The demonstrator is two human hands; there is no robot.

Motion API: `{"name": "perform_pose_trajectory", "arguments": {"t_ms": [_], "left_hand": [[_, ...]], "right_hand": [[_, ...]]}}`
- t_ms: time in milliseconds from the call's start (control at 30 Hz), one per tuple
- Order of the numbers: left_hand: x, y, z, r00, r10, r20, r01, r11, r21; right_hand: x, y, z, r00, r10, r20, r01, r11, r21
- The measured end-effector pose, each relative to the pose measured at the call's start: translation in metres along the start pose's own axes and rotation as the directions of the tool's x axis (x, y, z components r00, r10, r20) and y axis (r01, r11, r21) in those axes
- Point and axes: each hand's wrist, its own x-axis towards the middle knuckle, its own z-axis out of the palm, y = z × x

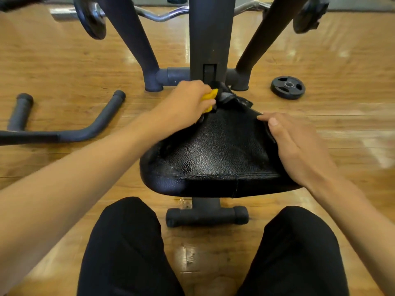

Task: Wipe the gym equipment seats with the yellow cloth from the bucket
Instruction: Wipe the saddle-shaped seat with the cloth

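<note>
Mid-wipe here: our left hand (188, 99) grips the yellow cloth (210, 97) at the 12 o'clock tip of the seat (213, 154), right hand (297, 146) flat on its 3 o'clock edge. Next we'd probably drag it back toward 6.

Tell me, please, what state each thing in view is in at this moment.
left hand, gripping the yellow cloth at the far end of the seat.
yellow cloth, bunched in that hand, mostly hidden.
right hand, open, lying flat on the seat's right edge.
seat, glossy, with both hands on it.
weight plate, lying flat on the floor.
curl bar, loaded at both ends.
</note>
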Motion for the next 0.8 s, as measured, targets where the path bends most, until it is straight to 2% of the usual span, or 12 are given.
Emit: {"name": "perform_pose_trajectory", "arguments": {"t_ms": [67, 167, 233, 367, 500, 567, 667, 800], "left_hand": [[-0.036, 0.009, -0.006, 0.997, 0.060, -0.043, -0.062, 0.997, -0.039], [-0.097, 0.027, -0.016, 0.985, 0.172, 0.013, -0.170, 0.980, -0.108], [-0.107, 0.029, -0.017, 0.980, 0.196, 0.035, -0.190, 0.973, -0.127], [-0.058, 0.017, -0.002, 0.979, 0.205, 0.012, -0.204, 0.977, -0.070], [0.023, 0.005, 0.006, 0.994, 0.086, 0.060, -0.084, 0.996, -0.029], [0.025, 0.000, 0.003, 0.996, 0.078, 0.052, -0.075, 0.995, -0.064], [-0.033, -0.001, -0.005, 0.989, 0.146, -0.013, -0.146, 0.974, -0.172], [-0.103, 0.005, -0.022, 0.965, 0.256, 0.053, -0.241, 0.951, -0.195]], "right_hand": [[-0.002, -0.002, -0.001, 1.000, 0.011, 0.007, -0.011, 1.000, -0.010], [-0.003, -0.005, 0.000, 1.000, 0.017, 0.019, -0.016, 0.997, -0.071], [-0.001, -0.008, 0.002, 0.999, 0.004, 0.035, 0.000, 0.991, -0.131], [-0.001, -0.009, 0.003, 0.999, 0.005, 0.048, 0.004, 0.985, -0.171], [-0.002, -0.007, 0.001, 0.998, 0.032, 0.051, -0.024, 0.989, -0.143], [-0.002, -0.007, 0.000, 0.998, 0.022, 0.062, -0.014, 0.990, -0.139], [-0.002, -0.009, -0.001, 0.996, 0.015, 0.084, -0.001, 0.986, -0.165], [-0.003, -0.009, -0.001, 0.996, -0.006, 0.090, 0.026, 0.974, -0.223]]}}
